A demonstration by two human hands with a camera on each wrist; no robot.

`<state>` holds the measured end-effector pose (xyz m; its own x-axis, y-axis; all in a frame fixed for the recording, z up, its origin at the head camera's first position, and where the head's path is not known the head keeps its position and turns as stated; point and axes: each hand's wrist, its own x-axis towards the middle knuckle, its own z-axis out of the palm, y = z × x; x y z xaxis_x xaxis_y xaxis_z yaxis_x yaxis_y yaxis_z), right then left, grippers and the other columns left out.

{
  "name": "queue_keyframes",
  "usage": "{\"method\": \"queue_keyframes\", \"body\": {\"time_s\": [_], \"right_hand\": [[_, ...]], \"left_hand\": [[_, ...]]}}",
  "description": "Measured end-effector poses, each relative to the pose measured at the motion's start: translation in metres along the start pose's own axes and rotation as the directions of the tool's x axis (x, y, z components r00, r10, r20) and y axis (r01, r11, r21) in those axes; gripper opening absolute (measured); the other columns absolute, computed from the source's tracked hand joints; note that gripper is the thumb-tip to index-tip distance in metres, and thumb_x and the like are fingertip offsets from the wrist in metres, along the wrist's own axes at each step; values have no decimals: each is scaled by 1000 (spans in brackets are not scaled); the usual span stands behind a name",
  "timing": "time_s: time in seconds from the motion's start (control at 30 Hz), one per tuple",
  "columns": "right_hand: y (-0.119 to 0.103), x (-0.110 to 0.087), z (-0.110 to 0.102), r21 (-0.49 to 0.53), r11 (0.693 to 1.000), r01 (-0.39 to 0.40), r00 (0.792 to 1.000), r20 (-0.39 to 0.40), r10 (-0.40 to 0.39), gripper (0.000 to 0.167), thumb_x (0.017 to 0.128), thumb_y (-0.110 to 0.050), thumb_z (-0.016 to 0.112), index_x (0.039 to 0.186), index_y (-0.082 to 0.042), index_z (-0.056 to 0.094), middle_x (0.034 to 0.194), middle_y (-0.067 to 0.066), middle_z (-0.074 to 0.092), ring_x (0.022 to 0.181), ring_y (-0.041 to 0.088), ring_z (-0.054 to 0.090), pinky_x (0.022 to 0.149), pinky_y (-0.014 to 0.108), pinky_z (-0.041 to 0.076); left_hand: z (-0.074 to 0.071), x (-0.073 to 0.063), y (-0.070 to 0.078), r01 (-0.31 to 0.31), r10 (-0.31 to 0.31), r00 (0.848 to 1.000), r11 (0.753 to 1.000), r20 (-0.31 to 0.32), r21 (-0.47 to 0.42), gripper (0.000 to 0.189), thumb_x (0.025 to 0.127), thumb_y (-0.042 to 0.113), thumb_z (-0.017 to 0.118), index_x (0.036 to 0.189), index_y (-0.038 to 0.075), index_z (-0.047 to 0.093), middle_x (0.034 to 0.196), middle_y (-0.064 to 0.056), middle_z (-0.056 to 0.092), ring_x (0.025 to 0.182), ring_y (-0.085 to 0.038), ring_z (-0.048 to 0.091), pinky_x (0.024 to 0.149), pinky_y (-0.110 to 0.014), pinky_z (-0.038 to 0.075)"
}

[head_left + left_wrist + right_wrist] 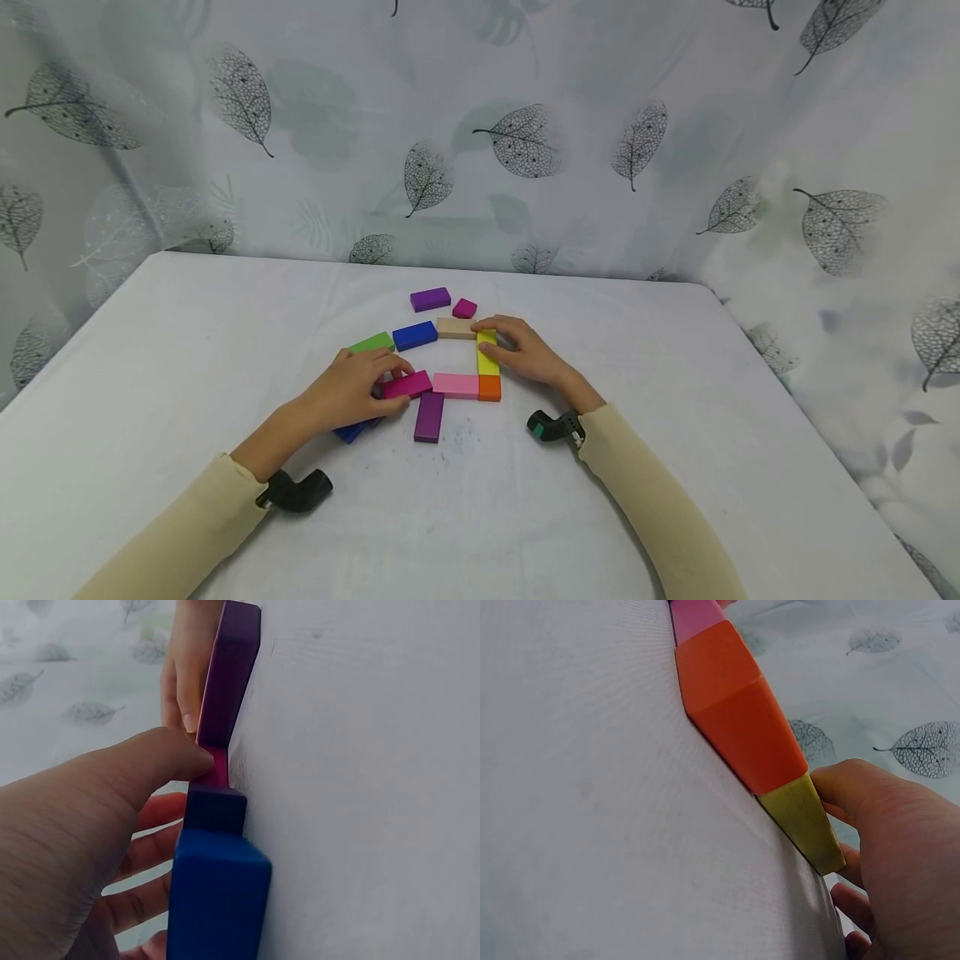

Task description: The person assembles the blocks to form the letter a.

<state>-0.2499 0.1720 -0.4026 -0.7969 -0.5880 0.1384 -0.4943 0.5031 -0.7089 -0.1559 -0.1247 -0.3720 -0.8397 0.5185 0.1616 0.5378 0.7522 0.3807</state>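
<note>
My left hand pinches a magenta block, its thumb at the near side and its fingers at the far side. The block's right end meets a pink block and the top of a purple block. Partly under the left hand lie a blue block and a darker block. My right hand grips a yellow block, thumb across it and index finger at its far end, beside a tan block. An orange block touches the yellow one's near end.
A blue block and a green block continue the ring's far side. Behind it lie a purple block and a small magenta block. A white cloth covers the table; a leaf-patterned curtain hangs behind.
</note>
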Motion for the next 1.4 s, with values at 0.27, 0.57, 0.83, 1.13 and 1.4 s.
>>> {"method": "queue_keyframes", "body": {"time_s": [0.27,0.57,0.83,1.13,1.4], "right_hand": [[-3,-1,0,4,1000,-24,1000,4,24,39,97,-22,59,135,-14,58,145,9,48,140,31,33,115,55,20],[-1,-3,-2,-7,1000,-23,1000,2,23,38,97,-22,59,135,-13,58,143,9,49,139,30,35,115,54,21],[-3,-2,-2,1,1000,-27,1000,11,27,39,97,-23,59,135,-14,58,145,8,48,139,29,33,115,55,21],[-5,-3,-3,9,1000,-13,1000,3,13,39,97,-21,59,135,-12,58,144,10,49,139,31,34,114,56,21],[-3,-2,-1,9,1000,8,1000,3,-8,39,97,-21,59,135,-12,57,144,10,49,139,31,35,114,56,21]], "left_hand": [[-2,-1,0,-4,5,999,1000,33,-26,35,83,29,75,114,14,66,94,3,61,84,-9,59,83,-45,36],[-3,-1,1,-20,21,999,999,33,-27,35,84,30,75,114,14,66,97,1,61,88,-12,57,86,-50,38],[-3,-2,5,-12,12,1000,1000,18,-14,34,86,29,73,115,13,67,109,-4,64,103,-20,57,94,-57,37],[-2,-3,13,-85,85,996,996,-16,-24,30,85,25,73,113,14,69,113,-4,65,110,-23,56,90,-54,39],[1,-5,16,-150,151,989,986,3,-69,26,86,24,73,110,16,70,110,0,62,110,-21,54,93,-56,38]]}}
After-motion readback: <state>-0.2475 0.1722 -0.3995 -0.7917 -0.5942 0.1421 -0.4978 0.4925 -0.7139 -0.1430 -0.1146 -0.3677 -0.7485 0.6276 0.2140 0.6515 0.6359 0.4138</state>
